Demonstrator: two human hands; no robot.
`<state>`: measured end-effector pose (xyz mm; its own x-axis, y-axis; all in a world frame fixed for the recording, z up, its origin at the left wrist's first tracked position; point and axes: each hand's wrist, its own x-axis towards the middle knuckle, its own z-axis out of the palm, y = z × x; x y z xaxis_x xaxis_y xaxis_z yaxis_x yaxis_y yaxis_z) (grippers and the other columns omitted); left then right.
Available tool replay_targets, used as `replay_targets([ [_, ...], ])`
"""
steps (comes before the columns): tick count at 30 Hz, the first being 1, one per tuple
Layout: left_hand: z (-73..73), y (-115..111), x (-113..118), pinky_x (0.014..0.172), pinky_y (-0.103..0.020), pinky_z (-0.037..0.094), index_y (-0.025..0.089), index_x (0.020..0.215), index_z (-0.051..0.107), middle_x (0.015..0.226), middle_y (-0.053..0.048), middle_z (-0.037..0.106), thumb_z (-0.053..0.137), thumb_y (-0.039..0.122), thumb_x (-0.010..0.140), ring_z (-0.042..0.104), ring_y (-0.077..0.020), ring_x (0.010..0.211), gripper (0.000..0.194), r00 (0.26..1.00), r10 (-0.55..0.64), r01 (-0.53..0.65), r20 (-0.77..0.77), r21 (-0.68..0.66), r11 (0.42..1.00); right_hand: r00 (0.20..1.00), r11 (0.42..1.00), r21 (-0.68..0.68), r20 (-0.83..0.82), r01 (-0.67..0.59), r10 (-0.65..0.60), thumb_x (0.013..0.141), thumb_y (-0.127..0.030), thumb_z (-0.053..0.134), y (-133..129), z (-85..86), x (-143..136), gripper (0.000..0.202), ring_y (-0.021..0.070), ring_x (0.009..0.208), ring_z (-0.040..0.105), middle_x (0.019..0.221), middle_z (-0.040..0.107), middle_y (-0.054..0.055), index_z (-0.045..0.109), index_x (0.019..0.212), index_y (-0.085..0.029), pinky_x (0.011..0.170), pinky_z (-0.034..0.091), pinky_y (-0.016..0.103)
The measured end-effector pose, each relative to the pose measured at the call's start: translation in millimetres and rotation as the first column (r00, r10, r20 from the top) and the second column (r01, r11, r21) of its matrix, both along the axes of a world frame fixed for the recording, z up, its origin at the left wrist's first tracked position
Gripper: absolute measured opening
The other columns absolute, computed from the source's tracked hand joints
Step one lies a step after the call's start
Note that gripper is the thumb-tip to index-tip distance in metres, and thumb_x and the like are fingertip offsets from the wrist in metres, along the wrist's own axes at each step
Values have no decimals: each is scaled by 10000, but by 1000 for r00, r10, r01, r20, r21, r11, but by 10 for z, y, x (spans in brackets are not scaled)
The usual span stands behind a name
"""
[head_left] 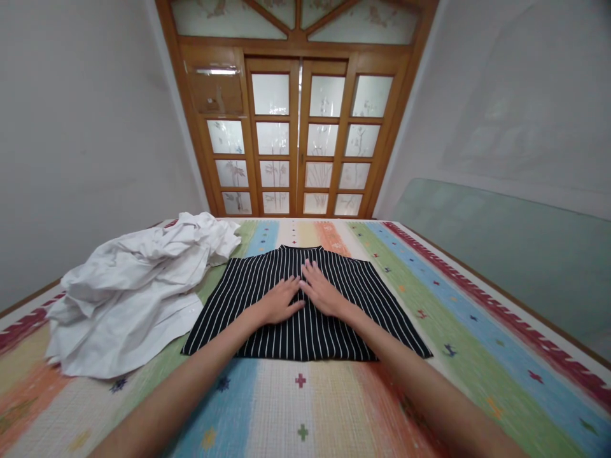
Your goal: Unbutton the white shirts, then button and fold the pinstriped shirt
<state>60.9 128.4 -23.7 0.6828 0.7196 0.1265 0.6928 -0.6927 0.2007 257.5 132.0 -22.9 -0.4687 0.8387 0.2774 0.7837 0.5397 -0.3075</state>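
Note:
A black garment with thin white stripes [334, 337] lies folded flat on the bed mat, its neckline at the far edge. My left hand [280, 301] rests flat on the middle of it, fingers stretched out. Beside it, touching or nearly so at the fingertips, my right hand [323, 291] also lies flat on the striped cloth, fingers extended. Neither hand grips the fabric. To the left of the garment is a crumpled white cloth [138, 286], close to the garment's left edge.
A colourful striped mat [281, 407] covers the surface beneath the cloths. Beyond the far edge stand wooden doors with glass panes [298, 159]. Grey walls rise on both sides, and a pale green panel [501, 248] runs along the right.

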Motion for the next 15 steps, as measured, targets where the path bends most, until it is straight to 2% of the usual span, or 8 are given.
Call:
replay_targets([
  [1,-32,-61,39,1153,-453,174,144,1488,200,1553,-138,196,262,526,947,160,-238,1442,665,999,-35,35,4,17,999,994,994,-14,19,-105,105,974,-512,138,-82,-49,-48,650,233,1447,97,1562,165,103,229,1496,-134,1156,192,457],
  [2,-58,-111,48,1156,-447,169,150,1493,182,1555,-133,193,266,532,945,163,-231,1442,674,999,-51,50,3,35,998,987,987,-16,40,-157,158,976,-515,148,-160,-100,-63,635,218,1444,124,1560,183,85,210,1502,-164,1158,192,452],
  [3,-76,-149,32,1158,-443,162,154,1496,173,1556,-127,192,265,546,941,166,-228,1441,686,998,-55,55,2,48,997,986,987,-6,58,-159,159,975,-522,160,-228,-149,-49,629,213,1442,138,1559,191,74,204,1503,-183,1160,186,455],
  [8,-61,-171,-273,1162,-445,147,197,1487,229,1547,-81,236,258,640,910,197,-242,1433,728,999,11,-9,-39,47,999,992,999,44,128,8,-13,945,-597,213,-328,-292,291,660,236,1434,175,1551,222,61,244,1492,-229,1153,185,483],
  [11,-55,-95,-515,1156,-469,158,224,1480,257,1542,-53,250,241,646,912,200,-253,1431,708,991,119,-116,-63,42,992,980,991,45,152,122,-128,929,-628,204,-264,-325,571,687,250,1429,194,1545,245,65,271,1484,-229,1148,183,491],
  [15,-118,7,-854,1145,-500,178,237,1470,295,1532,-53,276,244,649,909,223,-278,1422,698,962,263,-257,-72,78,963,950,966,32,174,256,-258,904,-670,174,-183,-339,944,751,273,1426,199,1536,266,86,323,1469,-198,1143,187,497],
])
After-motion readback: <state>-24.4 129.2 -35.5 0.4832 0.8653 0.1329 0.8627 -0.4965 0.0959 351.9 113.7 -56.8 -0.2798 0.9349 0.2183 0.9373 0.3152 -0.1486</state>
